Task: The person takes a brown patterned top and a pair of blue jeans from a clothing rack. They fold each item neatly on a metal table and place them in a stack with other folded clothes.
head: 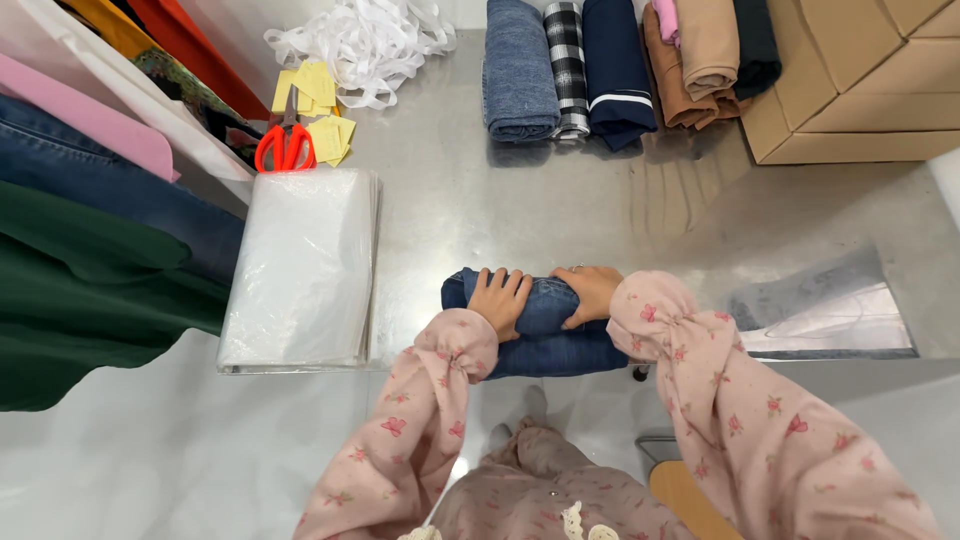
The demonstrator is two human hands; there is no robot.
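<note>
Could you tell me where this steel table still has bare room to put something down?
Bare steel lies between the rolled jeans and the folded clothes row, and right toward the cardboard boxes. The left is crowded: plastic bag stack, scissors, hanging garments.
</note>
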